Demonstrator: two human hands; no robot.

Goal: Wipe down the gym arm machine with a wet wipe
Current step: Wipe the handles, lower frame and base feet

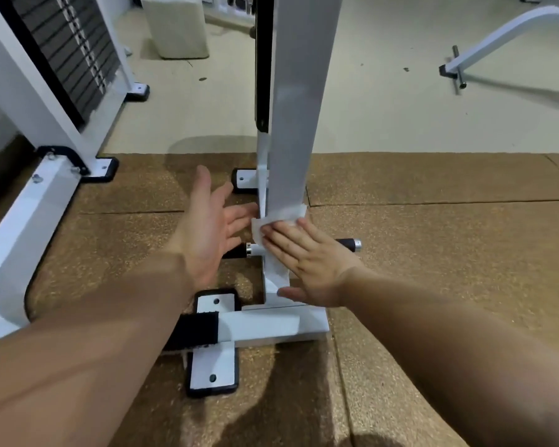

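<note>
The arm machine's white upright post rises from a white base bar on the brown floor mat. A white wet wipe is wrapped low around the post. My right hand presses it flat against the post with straight fingers. My left hand hovers open just left of the post, palm turned toward it, fingertips near the wipe's left edge. A short crossbar with black grips passes behind my right hand.
A weight stack in a white frame stands at the left, its foot on the mat. Base plates with bolt holes lie below my hands. A curved white frame and a pale block sit on the far floor.
</note>
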